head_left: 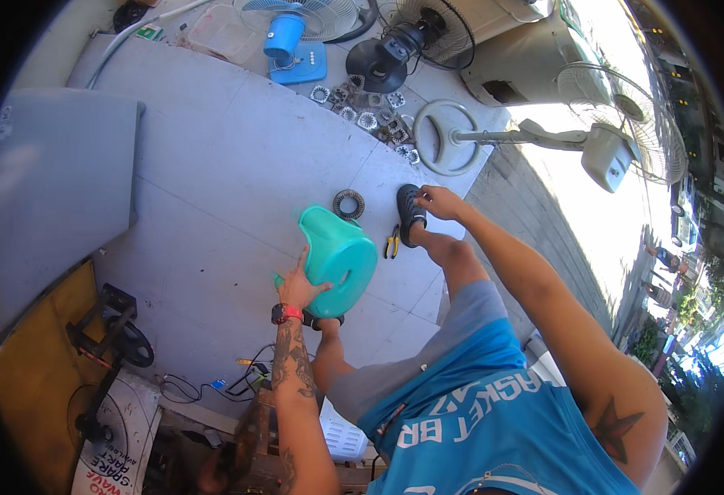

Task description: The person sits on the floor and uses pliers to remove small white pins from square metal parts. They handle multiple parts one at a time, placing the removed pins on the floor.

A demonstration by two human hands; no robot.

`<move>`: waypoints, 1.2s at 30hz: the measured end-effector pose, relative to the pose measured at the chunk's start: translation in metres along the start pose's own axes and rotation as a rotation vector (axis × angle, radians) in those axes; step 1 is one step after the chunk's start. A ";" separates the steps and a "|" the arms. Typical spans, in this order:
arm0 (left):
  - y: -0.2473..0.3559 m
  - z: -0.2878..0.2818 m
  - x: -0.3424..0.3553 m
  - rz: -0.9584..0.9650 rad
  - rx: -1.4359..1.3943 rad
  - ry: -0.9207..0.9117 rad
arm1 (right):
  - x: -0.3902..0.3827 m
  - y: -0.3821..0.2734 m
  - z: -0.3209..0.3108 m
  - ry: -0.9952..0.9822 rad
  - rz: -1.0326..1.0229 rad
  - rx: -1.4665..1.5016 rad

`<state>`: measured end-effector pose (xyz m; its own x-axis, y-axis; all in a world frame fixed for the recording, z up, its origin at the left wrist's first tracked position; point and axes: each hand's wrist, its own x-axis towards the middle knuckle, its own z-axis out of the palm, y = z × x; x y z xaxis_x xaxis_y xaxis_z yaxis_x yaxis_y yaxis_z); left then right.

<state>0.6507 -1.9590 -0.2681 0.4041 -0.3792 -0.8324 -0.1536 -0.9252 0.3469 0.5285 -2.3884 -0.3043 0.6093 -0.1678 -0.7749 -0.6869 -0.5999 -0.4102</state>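
My left hand (300,285) grips a teal plastic stool (341,260), which is tipped with its slotted top facing up-right, between my legs. My right hand (436,200) hangs over my dark clog (411,216), fingers loosely bent and apart, with nothing visible in them. Just beyond the stool a dark metal ring-shaped motor part (349,192) lies on the pale tiled floor (213,165). Yellow-and-black pliers (392,242) lie beside it, near my right foot.
Ahead stand a blue fan (288,62), a black fan (377,66), a pedestal fan (605,153) and several small metal parts (366,120). A grey panel (56,198), wooden board (32,355) and cables (184,392) are left. A sunlit street with people is right.
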 end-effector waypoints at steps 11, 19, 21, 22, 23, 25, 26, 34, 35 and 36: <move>-0.123 0.308 0.131 0.281 -0.225 -0.596 | 0.085 0.138 0.362 -0.199 0.740 0.348; -0.106 0.385 0.142 0.323 -0.126 -0.699 | 0.132 0.127 0.457 0.527 0.758 0.284; -0.100 0.388 0.139 0.333 -0.056 -0.621 | 0.130 0.118 0.445 0.630 0.626 0.247; -0.098 0.383 0.145 0.325 -0.116 -0.463 | 0.133 0.111 0.433 0.695 0.576 0.199; -0.098 0.375 0.152 0.324 -0.188 -0.295 | 0.134 0.102 0.422 0.697 0.595 0.181; -0.100 0.347 0.178 0.262 -0.255 -0.010 | 0.161 0.082 0.384 0.947 0.492 0.400; -0.101 0.326 0.202 0.152 -0.242 0.057 | 0.172 0.074 0.362 1.012 0.368 0.535; -0.053 0.228 0.352 0.109 -0.599 0.588 | 0.266 0.061 0.253 0.451 0.165 0.464; -0.048 0.237 0.353 0.058 -0.584 0.570 | 0.261 0.066 0.262 0.341 0.179 0.577; -0.044 0.246 0.352 0.073 -0.585 0.640 | 0.256 0.070 0.270 0.226 0.238 0.684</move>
<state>0.5781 -2.0547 -0.6827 0.8676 -0.1950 -0.4575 0.2181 -0.6775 0.7025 0.5295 -2.2619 -0.6617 0.4298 -0.4322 -0.7927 -0.8577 0.0788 -0.5080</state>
